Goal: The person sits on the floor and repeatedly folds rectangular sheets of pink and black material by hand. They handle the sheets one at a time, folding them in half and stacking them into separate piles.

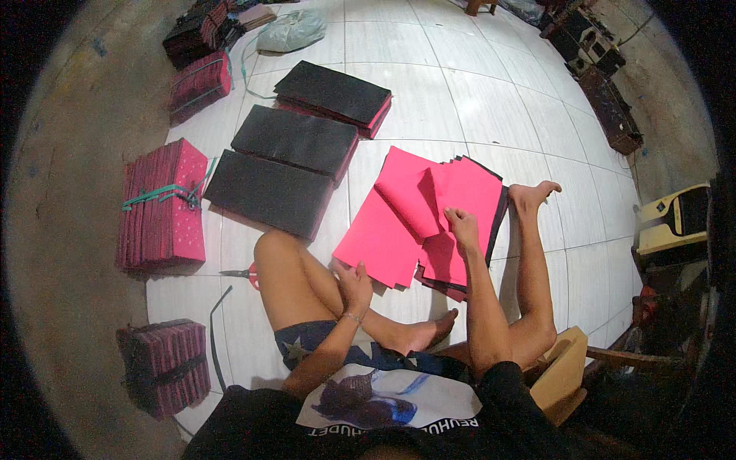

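Observation:
Bright pink sheets, perhaps foam or felt, lie in front of me in a loose pile with uneven edges. My left hand grips their near left corner, fingers partly hidden under it. Between the thumb and fingers of my right hand is the edge of a pink sheet, whose middle curls up in a fold. Beneath my right hand lies another pink stack, with black sheets showing along its right edge and dark red ones at the near corner.
Three black-topped stacks sit ahead on the left. Tied pink bundles line the left side. Red-handled scissors lie by my left knee. A plastic bag is farther off; a yellowish machine stands right.

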Demonstrator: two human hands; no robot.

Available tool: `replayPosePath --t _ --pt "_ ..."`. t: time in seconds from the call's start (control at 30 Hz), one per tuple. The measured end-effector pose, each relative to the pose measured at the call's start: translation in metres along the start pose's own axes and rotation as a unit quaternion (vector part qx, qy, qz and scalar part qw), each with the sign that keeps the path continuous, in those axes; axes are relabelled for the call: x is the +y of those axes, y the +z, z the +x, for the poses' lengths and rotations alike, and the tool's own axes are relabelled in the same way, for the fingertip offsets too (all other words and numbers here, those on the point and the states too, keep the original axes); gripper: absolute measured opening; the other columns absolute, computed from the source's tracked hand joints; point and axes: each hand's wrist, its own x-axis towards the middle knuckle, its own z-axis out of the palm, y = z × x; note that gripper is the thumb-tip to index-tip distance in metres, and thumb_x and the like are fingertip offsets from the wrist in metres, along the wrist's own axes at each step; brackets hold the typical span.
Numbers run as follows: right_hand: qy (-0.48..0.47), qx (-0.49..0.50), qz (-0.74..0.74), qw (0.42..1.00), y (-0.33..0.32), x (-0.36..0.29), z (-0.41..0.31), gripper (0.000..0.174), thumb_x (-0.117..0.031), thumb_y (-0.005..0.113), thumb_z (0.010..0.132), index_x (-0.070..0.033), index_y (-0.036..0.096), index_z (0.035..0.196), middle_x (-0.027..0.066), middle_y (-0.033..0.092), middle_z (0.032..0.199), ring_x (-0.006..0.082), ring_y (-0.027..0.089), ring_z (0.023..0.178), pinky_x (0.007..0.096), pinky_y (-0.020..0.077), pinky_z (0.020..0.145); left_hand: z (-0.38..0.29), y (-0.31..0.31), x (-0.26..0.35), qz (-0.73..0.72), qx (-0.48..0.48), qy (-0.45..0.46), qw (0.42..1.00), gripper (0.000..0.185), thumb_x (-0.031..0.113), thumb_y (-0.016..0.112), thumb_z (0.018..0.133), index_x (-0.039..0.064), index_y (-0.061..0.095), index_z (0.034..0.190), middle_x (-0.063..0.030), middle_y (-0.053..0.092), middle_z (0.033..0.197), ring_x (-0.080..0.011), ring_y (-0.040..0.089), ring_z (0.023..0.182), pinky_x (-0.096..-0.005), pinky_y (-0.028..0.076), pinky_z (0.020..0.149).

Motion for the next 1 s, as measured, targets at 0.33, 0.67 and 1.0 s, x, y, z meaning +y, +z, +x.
replayPosePath --t 0.33,0.67,1.0 --pt "-0.124 -0.236 -0.146 0.953 0.068 0.006 -0.09 0.022 -0.019 0.069 0.083 -0.002 0.07 0.096 0.008 0.065 0.082 0.017 0.059 0.072 0.03 0.0455 0.062 0.012 -0.023 0.011 -0.086 -0.171 -0.302 0.934 0.024 0.006 0.049 0.09 -0.003 0.061 0.109 -0.009 0.062 0.099 -0.0138 0.059 0.09 -0.0271 0.05 0.071" --pt "-0.094 -0.234 -0.197 0.947 0.095 0.014 -0.07 0.022 -0.02 0.071 0.08 0.001 0.067 0.084 0.011 0.061 0.07 0.0169 0.059 0.07 0.0357 0.0469 0.064 0.026 -0.002 0.022 0.353 -0.12 -0.199 0.906 0.039 0.031 0.067 0.088 -0.004 0.064 0.069 -0.0088 0.063 0.069 -0.0164 0.057 0.064 -0.0355 0.046 0.06" --pt "-0.229 0.259 -0.481 0.806 -0.165 -0.158 0.22 0.026 -0.023 0.055 0.08 -0.012 0.07 0.098 0.0198 0.068 0.095 0.0369 0.065 0.091 0.0457 0.0505 0.083 0.012 0.007 0.02 0.152 -0.027 -0.176 0.972 0.039 0.025 0.062 0.09 -0.01 0.063 0.107 -0.0182 0.067 0.103 -0.024 0.064 0.091 -0.0359 0.047 0.081"
